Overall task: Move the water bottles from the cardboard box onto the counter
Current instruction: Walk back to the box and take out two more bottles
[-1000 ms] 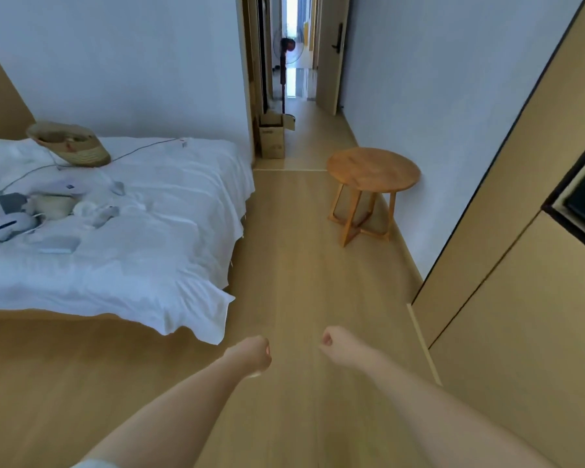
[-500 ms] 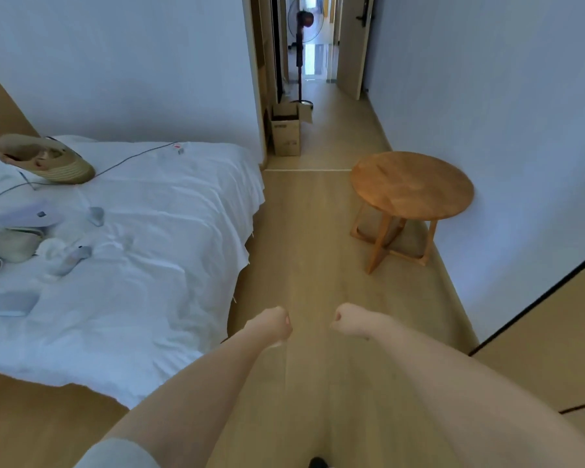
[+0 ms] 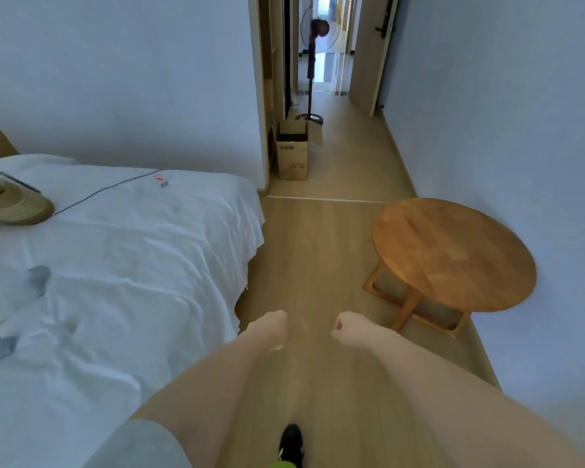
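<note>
An open cardboard box (image 3: 293, 157) stands on the floor in the doorway, against the left wall, far ahead of me. Its inside is dark and I can make out no water bottles. No counter is in sight. My left hand (image 3: 271, 327) and my right hand (image 3: 350, 329) are stretched out in front of me over the wooden floor, close together. Both are curled into fists and hold nothing that I can make out.
A bed with a white sheet (image 3: 122, 265) fills the left side, with a straw hat (image 3: 11, 204) and a cable on it. A round wooden table (image 3: 450, 255) stands against the right wall. A standing fan (image 3: 313, 45) is behind the box in the hallway. My dark shoe (image 3: 291, 440) shows below.
The view has moved forward along the floor between bed and table. The box, the doorway and the table appear nearer and larger. Both hands stay in fists.
</note>
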### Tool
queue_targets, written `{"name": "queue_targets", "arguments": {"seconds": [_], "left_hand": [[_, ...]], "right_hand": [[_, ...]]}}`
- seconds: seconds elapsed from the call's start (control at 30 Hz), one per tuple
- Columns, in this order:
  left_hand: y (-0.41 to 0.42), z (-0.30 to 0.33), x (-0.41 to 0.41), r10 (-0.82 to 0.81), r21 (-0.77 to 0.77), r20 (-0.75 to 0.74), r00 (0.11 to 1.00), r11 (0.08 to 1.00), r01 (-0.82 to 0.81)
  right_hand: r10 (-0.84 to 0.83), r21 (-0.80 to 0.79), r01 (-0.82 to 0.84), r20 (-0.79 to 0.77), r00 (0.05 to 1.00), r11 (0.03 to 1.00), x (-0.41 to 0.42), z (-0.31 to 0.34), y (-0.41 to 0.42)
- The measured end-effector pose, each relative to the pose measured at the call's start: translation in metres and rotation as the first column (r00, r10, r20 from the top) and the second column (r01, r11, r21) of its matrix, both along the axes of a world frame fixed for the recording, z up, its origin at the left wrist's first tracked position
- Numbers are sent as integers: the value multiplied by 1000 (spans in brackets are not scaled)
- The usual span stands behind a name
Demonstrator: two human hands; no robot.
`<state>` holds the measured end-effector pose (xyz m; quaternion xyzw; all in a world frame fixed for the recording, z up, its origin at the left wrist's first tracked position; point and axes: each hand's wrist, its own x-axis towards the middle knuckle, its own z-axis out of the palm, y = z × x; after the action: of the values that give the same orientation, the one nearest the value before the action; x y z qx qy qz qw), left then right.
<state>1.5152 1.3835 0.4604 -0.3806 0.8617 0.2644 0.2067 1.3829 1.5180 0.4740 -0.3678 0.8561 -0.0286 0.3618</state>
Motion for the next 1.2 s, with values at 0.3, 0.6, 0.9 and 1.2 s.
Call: {"name": "queue_targets", "arguments": {"seconds": [0.3,0.6,0.9,1.2], "left_hand": [[-147,23,-202,-87,19,11,996,996,87],[-297,-1,-413,-106,30,22,994,994,105],[-443,43,-588,-124,-140,21,992,982,126],[-624,27,-744,-139,-162,109,984,974,156]], "right_hand": [[-139,-95,136,-30,990,986,-183,26,-144],[-153,-63,149,-54,987,987,-400,4,-276],[-81,-96,64,-184,980,993,-592,34,-442],[-84,-23,82,-141,987,996,-753,-4,-611]]}}
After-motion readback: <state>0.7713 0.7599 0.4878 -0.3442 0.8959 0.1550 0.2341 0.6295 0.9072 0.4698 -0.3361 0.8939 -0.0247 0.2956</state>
